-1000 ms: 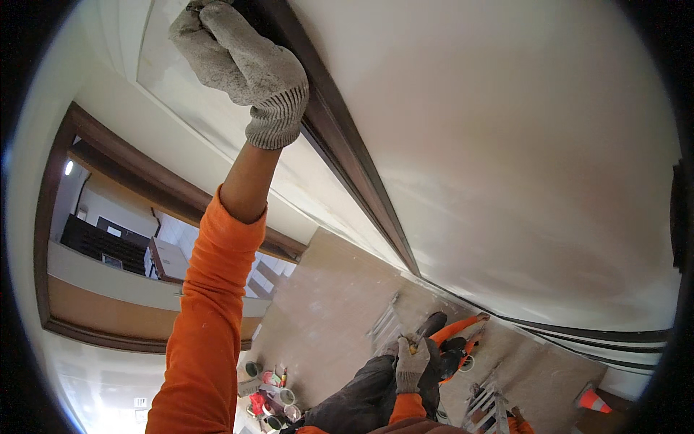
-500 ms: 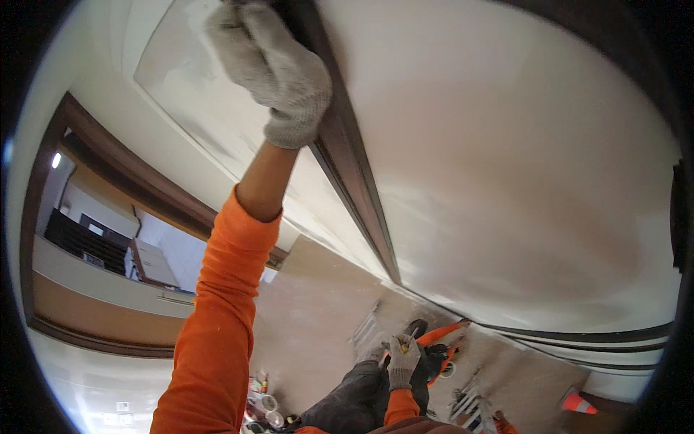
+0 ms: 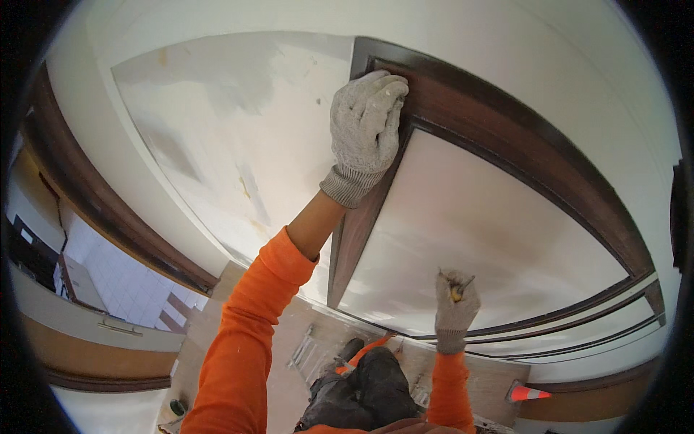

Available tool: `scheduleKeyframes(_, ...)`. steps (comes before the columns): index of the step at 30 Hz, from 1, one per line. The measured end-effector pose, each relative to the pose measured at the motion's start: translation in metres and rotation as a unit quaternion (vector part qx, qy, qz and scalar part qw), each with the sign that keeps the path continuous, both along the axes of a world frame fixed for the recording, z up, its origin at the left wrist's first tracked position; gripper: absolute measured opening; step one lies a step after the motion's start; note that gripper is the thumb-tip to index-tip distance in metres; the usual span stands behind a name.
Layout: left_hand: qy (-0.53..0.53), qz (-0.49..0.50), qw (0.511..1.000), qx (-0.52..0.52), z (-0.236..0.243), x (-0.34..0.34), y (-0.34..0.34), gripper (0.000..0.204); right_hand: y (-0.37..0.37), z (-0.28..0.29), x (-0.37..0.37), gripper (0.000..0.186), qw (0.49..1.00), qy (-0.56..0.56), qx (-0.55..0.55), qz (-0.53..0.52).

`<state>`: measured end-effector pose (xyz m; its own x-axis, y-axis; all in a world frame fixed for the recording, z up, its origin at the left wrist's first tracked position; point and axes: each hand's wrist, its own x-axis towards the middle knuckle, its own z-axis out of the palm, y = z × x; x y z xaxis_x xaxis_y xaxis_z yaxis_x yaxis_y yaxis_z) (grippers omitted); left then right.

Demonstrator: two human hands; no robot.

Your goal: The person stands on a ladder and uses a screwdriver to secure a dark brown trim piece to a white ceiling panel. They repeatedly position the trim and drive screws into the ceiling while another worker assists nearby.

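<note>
Firstly: left gloved hand (image 3: pixel 367 126), curled at the upper corner of the dark wooden frame (image 3: pixel 491 123); whether gripping anything, I cannot tell. Secondly: right gloved hand (image 3: pixel 455 316), clenched on a partly yellow tool (image 3: pixel 456 294), before the pale panel (image 3: pixel 477 210).

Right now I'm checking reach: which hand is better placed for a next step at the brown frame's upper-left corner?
Likely the left hand: it is at that corner of the brown frame, while the right hand is lower and holds a partly yellow tool.

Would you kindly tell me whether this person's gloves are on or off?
On: grey knit gloves cover the left hand and right hand.
</note>
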<state>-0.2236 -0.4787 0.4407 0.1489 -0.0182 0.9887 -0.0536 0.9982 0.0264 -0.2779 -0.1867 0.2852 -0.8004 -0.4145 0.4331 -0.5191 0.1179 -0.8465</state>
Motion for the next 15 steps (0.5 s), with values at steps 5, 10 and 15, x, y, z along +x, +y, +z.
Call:
scheduleKeyframes(5,-0.006,-0.013,1.0,-0.016,0.013,0.007,-0.008,0.021,-0.041,0.112,-0.002,0.017,0.928,0.368,0.007,-0.053)
scheduleKeyframes(10,0.013,-0.046,0.999,0.003,0.005,-0.003,-0.011,0.029,-0.08,0.202,-0.009,0.021,0.839,0.534,-0.094,-0.052)
scheduleKeyframes(15,0.046,-0.049,0.998,-0.008,0.009,-0.009,-0.018,0.031,-0.109,0.245,-0.015,0.02,0.813,0.567,-0.132,0.007)
